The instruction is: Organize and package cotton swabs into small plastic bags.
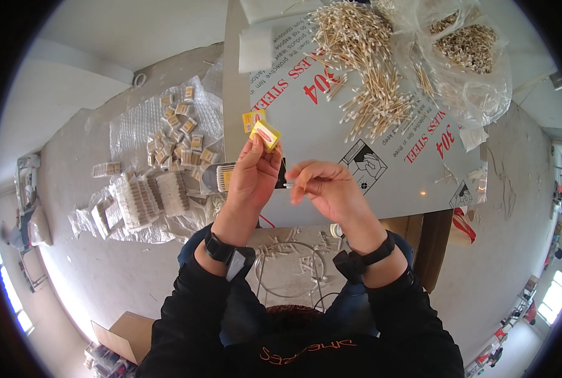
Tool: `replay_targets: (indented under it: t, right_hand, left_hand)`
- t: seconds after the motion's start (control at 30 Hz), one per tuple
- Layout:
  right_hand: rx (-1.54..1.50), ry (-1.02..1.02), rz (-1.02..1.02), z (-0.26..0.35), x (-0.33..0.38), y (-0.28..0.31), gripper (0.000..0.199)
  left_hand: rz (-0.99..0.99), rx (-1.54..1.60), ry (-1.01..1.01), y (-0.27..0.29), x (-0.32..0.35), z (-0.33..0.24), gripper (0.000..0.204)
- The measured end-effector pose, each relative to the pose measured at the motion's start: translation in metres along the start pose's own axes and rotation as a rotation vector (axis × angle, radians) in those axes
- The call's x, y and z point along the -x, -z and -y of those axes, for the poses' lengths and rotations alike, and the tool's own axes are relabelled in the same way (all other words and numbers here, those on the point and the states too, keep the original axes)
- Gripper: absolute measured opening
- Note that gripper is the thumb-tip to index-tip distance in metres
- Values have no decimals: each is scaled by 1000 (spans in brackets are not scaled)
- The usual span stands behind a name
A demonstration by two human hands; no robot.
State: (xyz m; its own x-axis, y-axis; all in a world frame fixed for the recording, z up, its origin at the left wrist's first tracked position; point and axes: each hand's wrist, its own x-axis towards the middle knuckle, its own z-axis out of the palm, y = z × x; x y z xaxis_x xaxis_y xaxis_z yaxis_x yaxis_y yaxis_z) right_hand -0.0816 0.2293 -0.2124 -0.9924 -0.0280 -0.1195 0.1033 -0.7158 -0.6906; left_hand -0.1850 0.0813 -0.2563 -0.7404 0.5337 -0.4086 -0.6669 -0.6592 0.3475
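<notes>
My left hand [255, 169] grips a small yellow cardboard packet [266, 135] with a red-and-white label, thumb and fingers closed on its lower end. A second yellow packet [252, 119] lies just beyond it on the table. To the right, my right hand [322, 183] hovers over the table's near part, fingers curled in and partly blurred. A tiny white bit shows at its fingertips; what it is I cannot make out. Beside my left wrist, a flat pack of cotton swabs [224, 177] lies on a dark surface at the table's left edge.
Loose cotton swabs [372, 75] are heaped on the film-covered table [413, 170]. A clear plastic bag [476, 82] of swabs sits at the far right. Left of the table, bubble wrap [126, 120] bears several packed swab bundles [179, 132]. A round-topped stool [290, 268] stands below.
</notes>
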Motion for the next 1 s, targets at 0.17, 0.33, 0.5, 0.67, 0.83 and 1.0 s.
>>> replay_targets:
  t: [0.17,0.33,0.5,0.67,0.83,1.0]
  right_hand:
    - [-604,-108,77,-10,2,-1,30]
    - [-280,-107,165,-32,5,9,38]
    - [-798,-156,161,-27,-3,6,56]
    - [-837,-175,-161,-19,-7,1,52]
    - [-116,-138,-239,8,-7,1,54]
    - [97,-225,-245,21,-4,1,52]
  left_hand:
    - [97,23,19,-8,5,1,27]
    - [55,53,-6,-8,3,-5,27]
    - [156,108,3,-13,5,-9,25]
    - [305,-344,-90,-20,10,-10,26]
    - [371,-912,-154,-33,15,-16,19]
    - [417,-1450,-391,-39,14,-17,19]
